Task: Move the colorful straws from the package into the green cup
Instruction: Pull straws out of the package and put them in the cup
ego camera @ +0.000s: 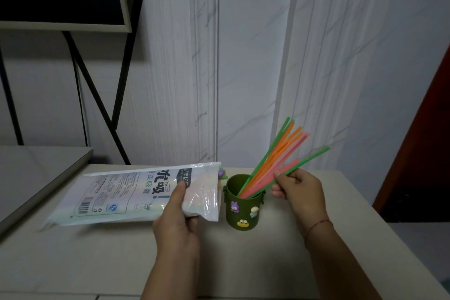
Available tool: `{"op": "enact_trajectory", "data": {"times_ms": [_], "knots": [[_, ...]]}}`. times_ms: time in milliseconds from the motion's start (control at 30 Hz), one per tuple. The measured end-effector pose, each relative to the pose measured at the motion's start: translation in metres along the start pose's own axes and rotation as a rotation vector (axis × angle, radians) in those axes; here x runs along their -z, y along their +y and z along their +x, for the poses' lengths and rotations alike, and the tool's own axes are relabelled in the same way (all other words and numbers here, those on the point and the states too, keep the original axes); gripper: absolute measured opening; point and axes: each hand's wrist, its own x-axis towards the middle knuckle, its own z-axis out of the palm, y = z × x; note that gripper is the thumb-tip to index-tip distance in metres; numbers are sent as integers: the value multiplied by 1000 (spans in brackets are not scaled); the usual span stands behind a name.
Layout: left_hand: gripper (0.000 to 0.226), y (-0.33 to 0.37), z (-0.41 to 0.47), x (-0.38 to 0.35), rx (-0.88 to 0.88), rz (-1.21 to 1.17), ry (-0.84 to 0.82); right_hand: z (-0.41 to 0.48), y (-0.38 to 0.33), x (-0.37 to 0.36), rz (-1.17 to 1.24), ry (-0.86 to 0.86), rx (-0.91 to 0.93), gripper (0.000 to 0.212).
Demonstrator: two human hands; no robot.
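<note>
A dark green cup point(242, 212) with small cartoon stickers stands on the beige table point(121, 263). Several green, orange and pink straws point(280, 153) lean out of it to the upper right. My right hand point(298, 192) pinches one green straw point(309, 161) whose lower end reaches into the cup. My left hand point(179, 217) grips the shiny white straw package point(136, 195) near its open right end, where a few straw tips point(222, 174) poke out beside the cup.
A white marbled wall stands close behind the table. A black metal frame point(97, 95) with a dark panel rises at the back left. A grey surface point(36, 178) adjoins the table on the left, and a dark red panel point(423, 143) stands at the right.
</note>
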Motion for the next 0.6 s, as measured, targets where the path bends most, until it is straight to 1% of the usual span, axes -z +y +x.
{"op": "enact_trajectory", "data": {"times_ms": [67,167,233,300,367,433,467,533,600], "knots": [[42,0,0,0,-5,0,-13,0,1,-2,-6,12,9,9],[46,-1,0,0,8,-4,-21,-2,3,-6,-16,-24,-22,10],[47,-2,-1,0,23,-16,-36,-3,5,-7,-71,-44,-68,15],[46,-1,-1,0,34,-29,-45,-5,6,-6,-147,-67,-153,24],[45,-1,-1,0,39,-36,-50,-10,3,-3,-187,-151,-267,32],[41,-1,0,0,40,-30,-58,-19,-1,-5,-164,-307,-358,34],[38,-1,1,0,42,-22,-62,-23,-3,-8,-145,-380,-366,33],[27,-3,1,0,46,-8,-73,-30,-7,-21,-67,-457,-294,26],[22,-5,-1,-1,47,-6,-89,-33,-10,-34,38,-415,-173,16]]}}
